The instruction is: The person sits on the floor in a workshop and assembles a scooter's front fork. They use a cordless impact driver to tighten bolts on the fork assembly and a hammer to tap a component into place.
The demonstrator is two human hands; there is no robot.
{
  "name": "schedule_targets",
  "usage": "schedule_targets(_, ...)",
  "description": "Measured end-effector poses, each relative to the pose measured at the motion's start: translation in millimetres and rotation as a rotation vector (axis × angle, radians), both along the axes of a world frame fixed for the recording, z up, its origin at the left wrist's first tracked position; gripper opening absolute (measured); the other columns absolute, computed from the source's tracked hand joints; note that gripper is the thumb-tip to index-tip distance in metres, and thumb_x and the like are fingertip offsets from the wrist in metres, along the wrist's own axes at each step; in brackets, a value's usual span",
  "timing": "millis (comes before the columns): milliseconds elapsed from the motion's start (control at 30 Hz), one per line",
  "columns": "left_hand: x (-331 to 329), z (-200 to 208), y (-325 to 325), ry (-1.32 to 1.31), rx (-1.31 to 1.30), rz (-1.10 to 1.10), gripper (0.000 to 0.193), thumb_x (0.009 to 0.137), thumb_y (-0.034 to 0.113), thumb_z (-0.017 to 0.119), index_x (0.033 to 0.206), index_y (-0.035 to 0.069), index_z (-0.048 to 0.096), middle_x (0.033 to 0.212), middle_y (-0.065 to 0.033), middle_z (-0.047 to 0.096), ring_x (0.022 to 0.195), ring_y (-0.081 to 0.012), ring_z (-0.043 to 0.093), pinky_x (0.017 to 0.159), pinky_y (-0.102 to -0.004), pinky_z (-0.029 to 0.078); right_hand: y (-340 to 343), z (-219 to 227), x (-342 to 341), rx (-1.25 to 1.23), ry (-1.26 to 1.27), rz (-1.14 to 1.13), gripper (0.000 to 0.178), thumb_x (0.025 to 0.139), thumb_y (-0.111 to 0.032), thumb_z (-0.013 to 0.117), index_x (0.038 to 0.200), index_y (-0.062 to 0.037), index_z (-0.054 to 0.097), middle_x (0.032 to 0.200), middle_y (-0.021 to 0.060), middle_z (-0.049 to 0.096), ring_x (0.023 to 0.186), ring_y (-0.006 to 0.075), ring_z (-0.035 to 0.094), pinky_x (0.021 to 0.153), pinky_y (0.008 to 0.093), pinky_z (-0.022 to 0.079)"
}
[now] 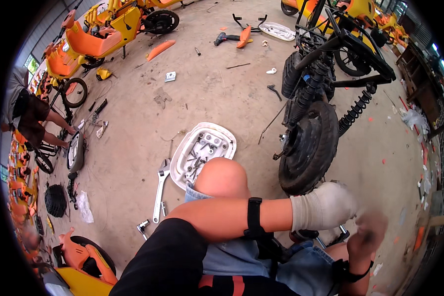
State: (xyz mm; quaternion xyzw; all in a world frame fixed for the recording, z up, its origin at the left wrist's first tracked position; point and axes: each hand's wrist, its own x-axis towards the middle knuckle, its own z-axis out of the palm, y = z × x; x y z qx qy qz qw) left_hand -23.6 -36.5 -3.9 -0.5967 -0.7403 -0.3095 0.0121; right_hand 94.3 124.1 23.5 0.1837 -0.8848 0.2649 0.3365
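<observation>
My gloved left hand (328, 204) beside my blurred right hand (371, 231), fingers apart or together I cannot tell, black wheel (325, 143) just beyond them, white tray (181, 152) of bolts (196, 161) on the floor (241, 106)

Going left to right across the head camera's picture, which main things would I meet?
Black basket → crumpled clear plastic → adjustable wrench → white tray of metal parts → gloved left hand → blurred right hand.
</observation>
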Motion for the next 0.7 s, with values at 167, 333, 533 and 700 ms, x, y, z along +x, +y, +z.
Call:
schedule_targets(167,-6,-7,3,-0.045,-0.025,-0.023,0.015,0.083,0.020,0.063,0.088,0.006,0.064,0.074,-0.0100,0.069,0.070,-0.0288,0.071,0.061,-0.0404,0.056,23,-15,-26,-0.234,-0.130,-0.155,0.013,0.104,-0.017,0.055,0.102,-0.0048,0.053,0.096,0.0102,0.055,0.081,0.0199,0.056,0.075,0.0314,0.048)
schedule_targets(333,-14,11,-5,0.016,0.305,0.057,0.026,0.080,0.022,0.074,0.097,0.007,0.059,0.075,-0.0086,0.064,0.066,-0.0283,0.066,0.061,-0.0406,0.052,30,-23,-51,-0.587,-0.456,0.027,0.059,0.103,-0.051,0.054,0.134,-0.0008,0.052,0.128,0.0152,0.058,0.121,0.0259,0.058,0.105,0.0395,0.045)
schedule_targets(533,-13,35,-14,-0.033,0.426,-0.004,0.038,0.074,0.019,0.079,0.104,0.005,0.061,0.078,-0.0085,0.063,0.071,-0.0289,0.066,0.066,-0.0402,0.052,26,-8,-42,-0.348,-0.410,0.349,0.086,0.075,-0.034,0.088,0.144,-0.0038,0.045,0.148,0.0189,0.045,0.143,0.0396,0.042,0.114,0.0490,0.038)
schedule_targets(700,-13,37,-11,-0.054,0.375,0.000,0.045,0.069,0.016,0.083,0.107,0.007,0.062,0.079,-0.0079,0.063,0.070,-0.0305,0.064,0.064,-0.0400,0.051,16,-14,-35,-0.373,-0.427,0.265,0.096,0.064,-0.015,0.095,0.145,-0.0071,0.045,0.145,0.0174,0.044,0.137,0.0376,0.045,0.114,0.0453,0.039)
